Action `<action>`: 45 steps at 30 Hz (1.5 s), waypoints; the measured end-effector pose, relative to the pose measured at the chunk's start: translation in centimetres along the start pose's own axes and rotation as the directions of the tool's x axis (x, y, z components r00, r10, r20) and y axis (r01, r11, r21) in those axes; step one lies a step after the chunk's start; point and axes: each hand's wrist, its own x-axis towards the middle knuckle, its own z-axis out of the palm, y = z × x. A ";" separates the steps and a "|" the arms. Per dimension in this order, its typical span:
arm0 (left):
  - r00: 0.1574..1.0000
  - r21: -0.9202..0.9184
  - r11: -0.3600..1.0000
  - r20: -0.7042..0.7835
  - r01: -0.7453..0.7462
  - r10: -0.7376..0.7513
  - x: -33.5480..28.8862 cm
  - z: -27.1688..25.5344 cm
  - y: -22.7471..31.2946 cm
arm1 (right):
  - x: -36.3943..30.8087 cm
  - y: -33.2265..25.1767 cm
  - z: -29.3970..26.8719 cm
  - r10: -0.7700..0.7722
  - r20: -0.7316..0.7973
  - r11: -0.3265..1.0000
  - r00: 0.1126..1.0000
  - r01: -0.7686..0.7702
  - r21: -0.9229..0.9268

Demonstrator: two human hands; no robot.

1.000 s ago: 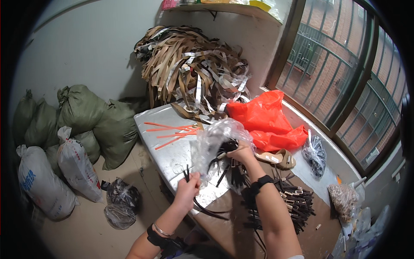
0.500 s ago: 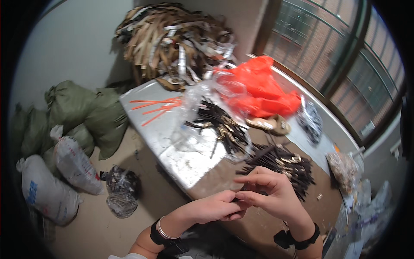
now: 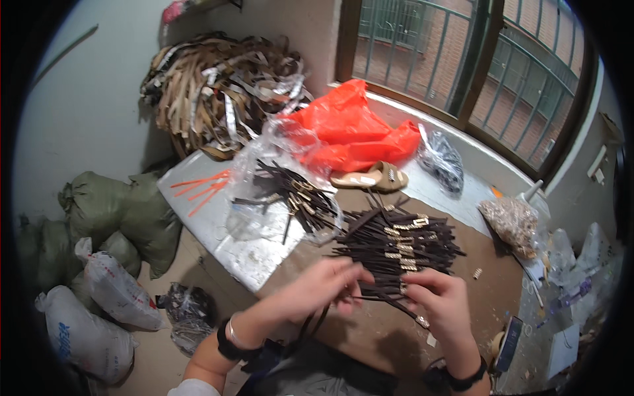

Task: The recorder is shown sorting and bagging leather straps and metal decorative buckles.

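Pinches narrowly with the right hand [image 3: 440, 300] at one slim dark-brown strap with a gold buckle [image 3: 403, 288]; curls the left hand [image 3: 330, 280], with contents too blurred to tell. Just beyond, shows one uncountable heap of gold-buckled dark-brown straps [image 3: 367, 249], laid left-to-right, nearer the right; past that, one tan sandal [image 3: 371, 179], one red plastic bag [image 3: 350, 125].

Just above the left hand [image 3: 333, 282], a slim, rounded silver bangle [image 3: 232, 330] circles the wrist, with a broad black band [image 3: 228, 344] next to it and the edge of a white sleeve [image 3: 191, 388] farther up that arm. A black wristband [image 3: 467, 379] sits below the right hand [image 3: 439, 297]. Dark grey clothing [image 3: 323, 371] shows below and between both hands.
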 end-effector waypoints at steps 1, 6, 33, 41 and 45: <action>0.995 0.057 0.996 -0.069 -0.070 0.074 1.3 -2.7 0.4 | -0.8 -0.3 -0.1 -0.038 -0.064 0.999 0.997 0.036 -0.034; 0.825 -0.186 0.982 -0.559 -0.030 -0.081 8.5 -16.0 4.7 | -7.0 -1.4 -0.4 -0.226 -0.199 0.974 0.953 0.217 -0.065; 0.854 -0.032 0.946 -0.442 -0.322 0.275 -8.3 -1.5 4.0 | 9.5 2.3 -15.8 -0.214 -0.093 0.268 0.972 -0.033 -0.963; 0.995 -0.402 0.913 0.040 -0.066 0.089 -3.2 6.3 -1.8 | 2.5 8.7 -21.2 -0.150 -0.207 0.119 0.967 -0.190 -0.975; 0.999 -0.294 0.955 0.013 -0.036 0.041 -2.9 8.7 -1.9 | -0.8 6.8 -17.3 -0.247 -0.275 0.320 0.929 -0.190 -0.928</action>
